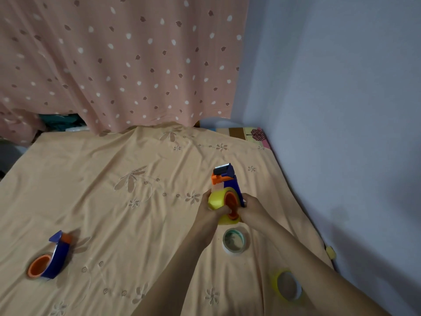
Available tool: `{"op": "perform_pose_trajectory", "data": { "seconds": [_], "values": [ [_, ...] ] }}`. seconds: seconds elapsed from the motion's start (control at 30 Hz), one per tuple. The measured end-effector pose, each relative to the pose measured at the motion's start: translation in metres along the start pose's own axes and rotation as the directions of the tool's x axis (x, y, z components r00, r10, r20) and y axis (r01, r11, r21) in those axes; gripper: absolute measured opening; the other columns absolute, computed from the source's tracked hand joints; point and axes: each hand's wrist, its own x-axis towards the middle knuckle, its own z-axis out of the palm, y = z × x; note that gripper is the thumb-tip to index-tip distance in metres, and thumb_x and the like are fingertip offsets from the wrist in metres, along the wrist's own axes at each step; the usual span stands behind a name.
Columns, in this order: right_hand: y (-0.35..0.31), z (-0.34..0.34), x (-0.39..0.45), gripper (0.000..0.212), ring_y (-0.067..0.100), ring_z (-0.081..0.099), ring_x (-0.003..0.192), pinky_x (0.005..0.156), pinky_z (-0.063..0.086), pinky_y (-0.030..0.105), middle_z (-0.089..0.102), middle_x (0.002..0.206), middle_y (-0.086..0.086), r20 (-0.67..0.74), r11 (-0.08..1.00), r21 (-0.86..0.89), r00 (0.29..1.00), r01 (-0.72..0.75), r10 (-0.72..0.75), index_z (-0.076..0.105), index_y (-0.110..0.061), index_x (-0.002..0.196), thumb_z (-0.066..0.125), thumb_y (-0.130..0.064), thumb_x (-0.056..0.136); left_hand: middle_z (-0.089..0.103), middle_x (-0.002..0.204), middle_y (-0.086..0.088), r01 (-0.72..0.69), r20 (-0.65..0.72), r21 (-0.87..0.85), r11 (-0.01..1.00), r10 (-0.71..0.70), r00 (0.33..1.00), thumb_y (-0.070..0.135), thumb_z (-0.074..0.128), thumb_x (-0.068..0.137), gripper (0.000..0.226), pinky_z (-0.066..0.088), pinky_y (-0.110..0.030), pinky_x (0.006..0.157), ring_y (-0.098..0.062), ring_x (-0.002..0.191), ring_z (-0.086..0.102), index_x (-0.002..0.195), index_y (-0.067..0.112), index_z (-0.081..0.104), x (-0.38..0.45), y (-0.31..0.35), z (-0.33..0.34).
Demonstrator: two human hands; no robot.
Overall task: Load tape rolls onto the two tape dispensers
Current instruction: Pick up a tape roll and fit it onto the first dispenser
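So the count: two blue-and-orange tape dispensers and three tape rolls, all on a peach bedsheet. One dispenser is up in both hands with a yellow tape roll sitting on its orange hub. The left hand has its fingers curled round the yellow roll from the left side, and the right hand grips the dispenser's blue body on the other side, so the roll sits right between the two hands. Just below the hands lies a pale roll, and nearer the body, under the right forearm, a second yellow roll. The other dispenser lies well off to the left with no roll on it.
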Motion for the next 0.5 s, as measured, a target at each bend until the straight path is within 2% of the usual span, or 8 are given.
{"op": "perform_pose_trajectory", "data": {
  "seconds": [0.1, 0.2, 0.27, 0.37, 0.43, 0.5],
  "values": [
    [-0.001, 0.005, 0.003, 0.028, 0.027, 0.068, 0.098, 0.087, 0.059, 0.046, 0.069, 0.107, 0.011, -0.038, 0.998, 0.056, 0.998, -0.043, 0.045, 0.063, -0.011, 0.114, 0.066, -0.009, 0.087, 0.065, 0.116, -0.014, 0.023, -0.007, 0.008, 1.000, -0.023, 1.000, 0.006, 0.077, 0.062, 0.077, 0.060, -0.040, 0.084, -0.026, 0.101, 0.067, 0.131, 0.016, 0.042, 0.000, 0.003, 0.002],
    [-0.004, 0.006, 0.004, 0.018, 0.031, 0.067, 0.099, 0.086, 0.059, 0.048, 0.068, 0.106, 0.014, -0.059, 0.987, 0.147, 0.996, -0.060, 0.069, 0.063, -0.008, 0.109, 0.060, -0.007, 0.091, 0.064, 0.121, -0.015, 0.032, 0.034, -0.003, 0.999, -0.032, 0.999, 0.010, 0.084, 0.063, 0.079, 0.059, -0.048, 0.091, -0.030, 0.108, 0.066, 0.128, 0.017, 0.040, 0.000, 0.005, 0.002],
    [-0.006, 0.006, 0.003, 0.022, 0.032, 0.065, 0.105, 0.081, 0.061, 0.043, 0.066, 0.112, 0.014, -0.045, 0.983, 0.165, 0.995, -0.085, 0.093, 0.061, -0.008, 0.117, 0.057, -0.011, 0.095, 0.064, 0.121, -0.011, 0.052, 0.056, -0.030, 0.998, -0.050, 0.997, 0.018, 0.090, 0.061, 0.084, 0.054, -0.056, 0.098, -0.031, 0.114, 0.066, 0.128, 0.022, 0.039, 0.000, 0.005, 0.003],
    [-0.008, 0.007, 0.002, 0.028, 0.031, 0.064, 0.104, 0.068, 0.058, 0.030, 0.064, 0.116, 0.012, -0.021, 0.967, 0.225, 0.991, -0.122, 0.130, 0.057, -0.012, 0.126, 0.056, -0.016, 0.099, 0.064, 0.121, -0.006, 0.098, 0.070, -0.067, 0.993, -0.094, 0.993, 0.027, 0.087, 0.070, 0.078, 0.053, -0.057, 0.100, -0.028, 0.113, 0.066, 0.130, 0.028, 0.037, 0.000, 0.008, 0.007],
    [-0.008, 0.009, 0.003, 0.028, 0.028, 0.064, 0.099, 0.070, 0.058, 0.031, 0.064, 0.113, 0.011, -0.020, 0.973, 0.193, 0.991, -0.126, 0.132, 0.056, -0.011, 0.125, 0.057, -0.019, 0.099, 0.061, 0.124, -0.007, 0.136, 0.058, -0.113, 0.984, -0.130, 0.990, 0.026, 0.079, 0.084, 0.065, 0.055, -0.055, 0.096, -0.028, 0.112, 0.065, 0.132, 0.028, 0.035, 0.001, 0.010, 0.009],
    [-0.005, 0.009, 0.005, 0.028, 0.023, 0.063, 0.097, 0.077, 0.057, 0.031, 0.066, 0.116, 0.011, -0.022, 0.996, 0.047, 0.996, -0.081, 0.082, 0.056, -0.010, 0.124, 0.053, -0.025, 0.100, 0.060, 0.127, -0.008, 0.166, 0.053, -0.134, 0.977, -0.160, 0.986, 0.021, 0.073, 0.090, 0.059, 0.057, -0.054, 0.090, -0.028, 0.110, 0.065, 0.134, 0.026, 0.034, 0.002, 0.012, 0.008]
  ]
}}
